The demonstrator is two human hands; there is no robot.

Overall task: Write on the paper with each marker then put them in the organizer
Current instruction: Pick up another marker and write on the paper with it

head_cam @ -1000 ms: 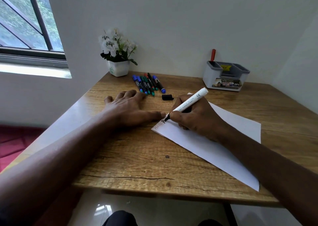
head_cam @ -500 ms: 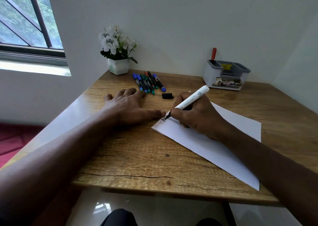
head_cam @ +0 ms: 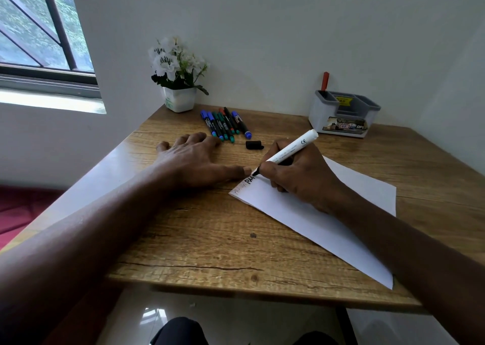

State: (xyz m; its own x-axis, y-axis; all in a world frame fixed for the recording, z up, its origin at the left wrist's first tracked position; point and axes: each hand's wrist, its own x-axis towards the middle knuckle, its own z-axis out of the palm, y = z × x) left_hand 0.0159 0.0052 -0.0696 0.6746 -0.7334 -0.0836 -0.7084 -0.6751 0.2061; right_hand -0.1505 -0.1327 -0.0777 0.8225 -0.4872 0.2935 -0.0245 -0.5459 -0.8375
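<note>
Left of the paper [head_cam: 283, 210]: left hand [head_cam: 194, 161] spread flat on the tabletop [head_cam: 196, 239], thumb tip at the paper's edge. Beyond the paper, leftward: flowerpot [head_cam: 179, 99], then a row of capped markers [head_cam: 225, 125], with a loose black cap [head_cam: 254, 145] nearer the paper. On the paper: right hand [head_cam: 296, 176] pinching a white marker [head_cam: 291, 151], black tip touching the sheet beside black letters. Beyond the paper, rightward: organizer [head_cam: 343, 116] holding one red marker [head_cam: 325, 81].

One paper sheet [head_cam: 296, 218]; one white marker [head_cam: 288, 151]; one red marker [head_cam: 325, 81]; one organizer [head_cam: 319, 113]; one loose black cap [head_cam: 254, 145]; roughly six clustered markers [head_cam: 225, 124], overlapping, exact count unclear; one flowerpot [head_cam: 179, 100].
</note>
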